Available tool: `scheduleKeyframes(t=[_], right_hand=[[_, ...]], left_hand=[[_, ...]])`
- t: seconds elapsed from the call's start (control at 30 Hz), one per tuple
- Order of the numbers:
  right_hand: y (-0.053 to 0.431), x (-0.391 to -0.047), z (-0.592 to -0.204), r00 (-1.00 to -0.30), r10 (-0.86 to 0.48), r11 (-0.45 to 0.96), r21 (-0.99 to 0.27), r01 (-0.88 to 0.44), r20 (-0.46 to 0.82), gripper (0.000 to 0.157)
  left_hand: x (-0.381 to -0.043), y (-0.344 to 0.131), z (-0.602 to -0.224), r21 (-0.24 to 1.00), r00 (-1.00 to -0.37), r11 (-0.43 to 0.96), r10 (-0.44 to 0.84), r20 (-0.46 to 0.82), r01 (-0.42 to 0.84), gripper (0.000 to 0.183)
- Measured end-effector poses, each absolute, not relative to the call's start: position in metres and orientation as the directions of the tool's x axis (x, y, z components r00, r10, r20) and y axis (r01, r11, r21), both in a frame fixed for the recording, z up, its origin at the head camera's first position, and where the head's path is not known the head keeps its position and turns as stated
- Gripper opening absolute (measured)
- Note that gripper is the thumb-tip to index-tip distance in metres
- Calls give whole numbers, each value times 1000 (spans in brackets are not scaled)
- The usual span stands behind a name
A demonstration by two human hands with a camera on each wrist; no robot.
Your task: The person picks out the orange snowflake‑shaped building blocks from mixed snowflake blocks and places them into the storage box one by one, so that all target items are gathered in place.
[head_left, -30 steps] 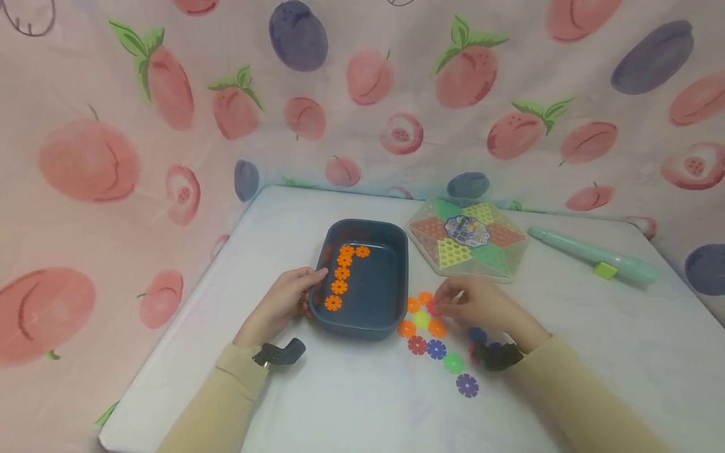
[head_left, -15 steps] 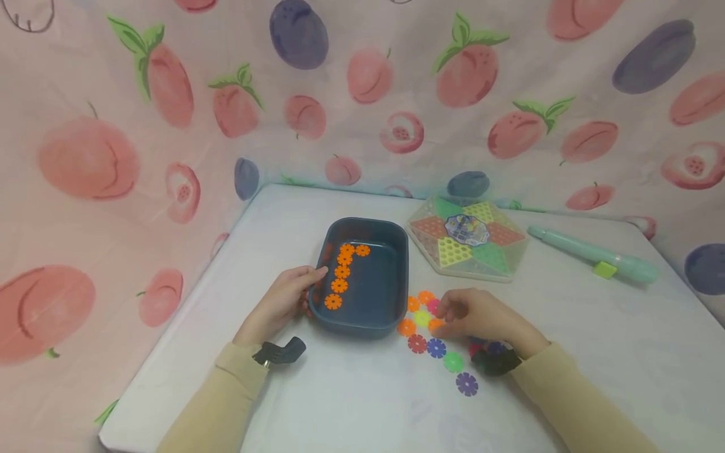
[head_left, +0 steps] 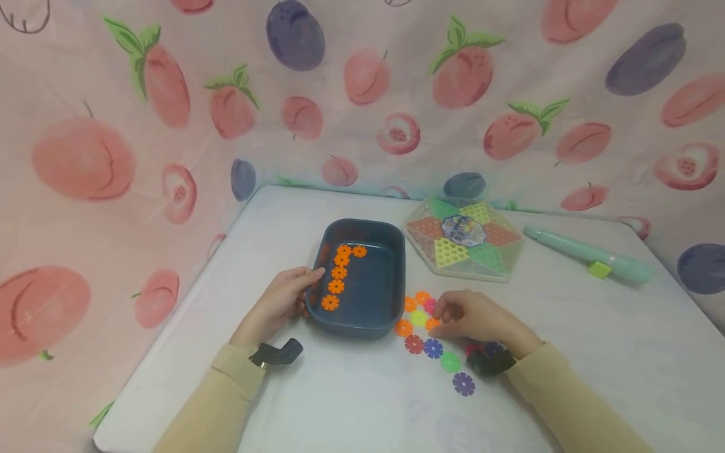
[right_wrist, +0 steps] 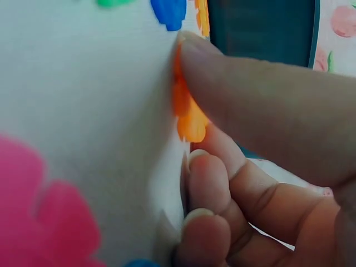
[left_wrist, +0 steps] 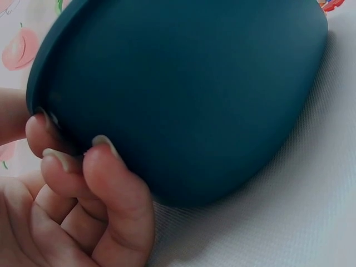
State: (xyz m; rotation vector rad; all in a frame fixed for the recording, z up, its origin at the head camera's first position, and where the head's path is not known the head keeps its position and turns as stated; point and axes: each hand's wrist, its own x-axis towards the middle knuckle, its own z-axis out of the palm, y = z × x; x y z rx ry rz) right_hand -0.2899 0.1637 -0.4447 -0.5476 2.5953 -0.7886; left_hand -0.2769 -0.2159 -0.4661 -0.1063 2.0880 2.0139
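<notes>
My left hand (head_left: pixel 279 297) grips the left side of a dark blue plastic tub (head_left: pixel 370 283), thumb over the rim and fingers curled against its outer wall (left_wrist: pixel 183 94). Several orange snowflake discs (head_left: pixel 338 273) lie inside the tub, mostly in a row along its left side. To the right of the tub, my right hand (head_left: pixel 478 318) is down at the loose discs, thumb and fingers pinching an orange snowflake disc (right_wrist: pixel 192 125), partly hidden by the hand. Around it lie a yellow disc (head_left: pixel 418 318), a pink disc (head_left: pixel 430 306) and more orange ones.
Red (head_left: pixel 414 344), blue (head_left: pixel 433 348), green (head_left: pixel 450 362) and purple discs (head_left: pixel 463 384) trail toward the table front. Behind stand a hexagonal clear case (head_left: pixel 464 239) with coloured triangles and a pale green tube (head_left: pixel 589 253). A fruit-printed cloth (head_left: pixel 340 126) closes off the back.
My right hand has moved slightly down from beside the pink disc to the orange disc below it, and the pink one shows more. The left hand and tub stay put.
</notes>
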Motion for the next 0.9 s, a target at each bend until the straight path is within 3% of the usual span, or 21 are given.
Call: scheduleKeyframes(t=[0.9], right_hand=[[161, -286, -443, -861, -449, 780, -574, -248, -238, 31]], left_hand=[[-275, -216, -466, 974, -968, 48, 107, -225, -221, 42]])
